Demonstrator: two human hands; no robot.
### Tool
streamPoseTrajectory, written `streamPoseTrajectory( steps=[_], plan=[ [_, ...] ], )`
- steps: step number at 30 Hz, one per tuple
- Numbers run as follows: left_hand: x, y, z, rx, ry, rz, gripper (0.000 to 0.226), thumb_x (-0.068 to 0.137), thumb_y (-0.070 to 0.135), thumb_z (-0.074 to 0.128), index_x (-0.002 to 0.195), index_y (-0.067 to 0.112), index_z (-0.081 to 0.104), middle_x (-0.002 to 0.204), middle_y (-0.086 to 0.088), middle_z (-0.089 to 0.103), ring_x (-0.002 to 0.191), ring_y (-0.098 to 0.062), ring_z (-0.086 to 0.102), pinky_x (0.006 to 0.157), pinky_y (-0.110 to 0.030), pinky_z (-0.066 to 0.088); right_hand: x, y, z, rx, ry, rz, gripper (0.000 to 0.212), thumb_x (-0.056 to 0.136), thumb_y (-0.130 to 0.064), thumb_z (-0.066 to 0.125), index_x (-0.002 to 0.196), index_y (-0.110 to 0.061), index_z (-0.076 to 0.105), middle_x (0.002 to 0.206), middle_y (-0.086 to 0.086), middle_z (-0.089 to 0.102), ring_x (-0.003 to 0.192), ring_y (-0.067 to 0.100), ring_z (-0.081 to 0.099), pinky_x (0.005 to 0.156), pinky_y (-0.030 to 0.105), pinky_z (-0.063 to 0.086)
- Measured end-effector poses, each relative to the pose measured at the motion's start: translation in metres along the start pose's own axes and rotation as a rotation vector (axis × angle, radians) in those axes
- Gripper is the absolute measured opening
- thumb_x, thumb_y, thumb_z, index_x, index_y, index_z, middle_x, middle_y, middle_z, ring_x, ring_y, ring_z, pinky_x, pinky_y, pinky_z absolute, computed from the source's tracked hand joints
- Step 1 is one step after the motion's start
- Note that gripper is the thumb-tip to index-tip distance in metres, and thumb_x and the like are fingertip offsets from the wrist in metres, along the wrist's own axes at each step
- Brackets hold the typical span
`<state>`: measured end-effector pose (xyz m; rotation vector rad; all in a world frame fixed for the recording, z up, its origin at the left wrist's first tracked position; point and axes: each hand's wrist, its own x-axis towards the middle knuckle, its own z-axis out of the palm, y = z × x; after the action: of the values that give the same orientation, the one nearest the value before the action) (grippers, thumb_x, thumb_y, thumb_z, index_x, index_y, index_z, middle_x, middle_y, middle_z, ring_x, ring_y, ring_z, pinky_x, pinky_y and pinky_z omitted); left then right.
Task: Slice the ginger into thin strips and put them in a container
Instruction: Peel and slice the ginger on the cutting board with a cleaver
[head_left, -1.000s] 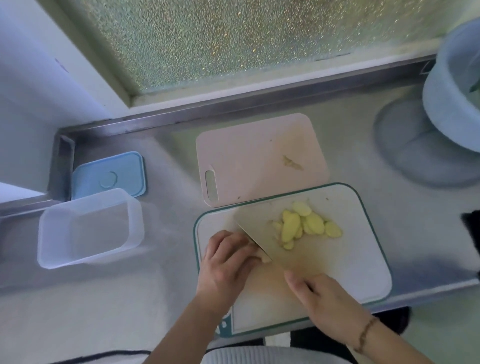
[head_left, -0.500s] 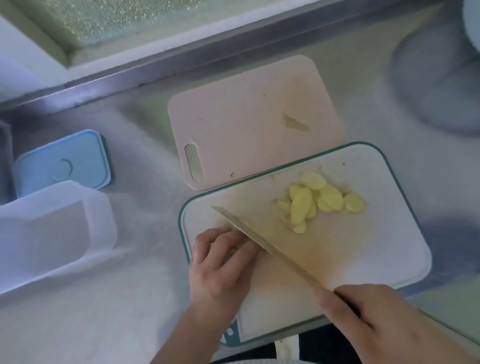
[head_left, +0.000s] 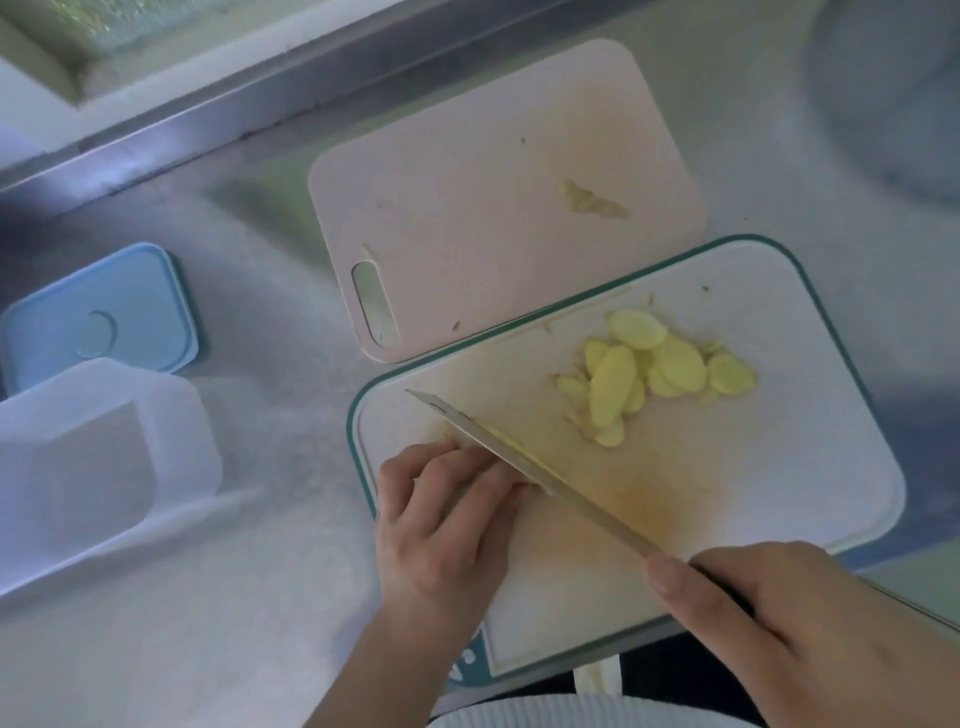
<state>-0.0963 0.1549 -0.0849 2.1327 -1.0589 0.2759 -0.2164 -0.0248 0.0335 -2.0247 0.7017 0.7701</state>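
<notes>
A pile of pale yellow ginger slices (head_left: 644, 371) lies on the far part of the white, teal-rimmed cutting board (head_left: 810, 457). My left hand (head_left: 447, 519) rests with curled fingers on the board's near left; the piece under its fingertips is hidden. My right hand (head_left: 769, 618) grips the handle of a knife (head_left: 524, 457), whose blade runs diagonally across the board and lies against my left fingers. A clear plastic container (head_left: 88, 467) stands open at the left.
A pink cutting board (head_left: 467, 208) with a ginger scrap (head_left: 592, 200) lies behind the white one. A blue lid (head_left: 98, 317) sits behind the container. A metal ledge runs along the back and a grey round object (head_left: 893, 88) stands far right.
The view has tilted down and come closer. The knife blade has turned from flat-looking to edge-on and slid a little toward my left fingers. The slices have stayed put.
</notes>
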Motion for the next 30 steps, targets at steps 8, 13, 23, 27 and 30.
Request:
streamPoseTrajectory(
  steps=[8,13,23,27,30],
  plan=[
    [-0.002,-0.001,0.001,0.001,0.006,0.004,0.011,0.098,0.019,0.070,0.107,0.023,0.067,0.105,0.006,0.061,0.092,-0.028,0.057,0.093,-0.025,0.043,0.001,-0.001,0.000,0.004,-0.033,-0.003,0.074,0.055,-0.090,0.006,0.068,-0.030,0.048,0.049,-0.006,0.045,0.051,0.007,0.046,0.051,0.017,0.034],
    [-0.002,-0.001,0.001,-0.008,0.001,0.005,0.015,0.095,0.017,0.071,0.108,0.024,0.067,0.105,0.007,0.061,0.095,-0.025,0.055,0.093,-0.026,0.045,0.006,0.000,-0.003,-0.009,-0.043,-0.018,0.075,0.057,-0.091,0.005,0.066,-0.030,0.047,0.049,-0.005,0.043,0.049,0.008,0.043,0.050,0.018,0.033],
    [-0.001,-0.002,0.002,-0.010,0.009,0.016,0.019,0.091,0.014,0.074,0.106,0.022,0.068,0.104,0.008,0.062,0.098,-0.020,0.055,0.095,-0.028,0.046,0.019,-0.003,-0.002,0.006,-0.024,-0.096,0.078,0.071,-0.089,0.008,0.069,-0.017,0.038,0.051,0.002,0.031,0.047,0.012,0.032,0.048,0.021,0.028],
    [0.000,-0.003,0.001,-0.001,0.009,0.034,0.021,0.089,0.013,0.076,0.106,0.023,0.068,0.103,0.009,0.062,0.096,-0.021,0.054,0.095,-0.027,0.046,0.020,-0.003,0.000,0.041,-0.020,-0.100,0.076,0.074,-0.087,0.010,0.065,-0.016,0.037,0.049,0.001,0.030,0.047,0.012,0.032,0.049,0.019,0.030],
    [-0.003,-0.004,0.002,-0.002,0.011,0.025,0.020,0.090,0.013,0.076,0.105,0.023,0.068,0.102,0.008,0.062,0.093,-0.022,0.056,0.094,-0.029,0.047,0.009,0.003,-0.002,0.036,-0.021,-0.019,0.076,0.060,-0.091,0.007,0.063,-0.023,0.042,0.048,-0.002,0.038,0.047,0.010,0.037,0.050,0.017,0.033]
  ],
)
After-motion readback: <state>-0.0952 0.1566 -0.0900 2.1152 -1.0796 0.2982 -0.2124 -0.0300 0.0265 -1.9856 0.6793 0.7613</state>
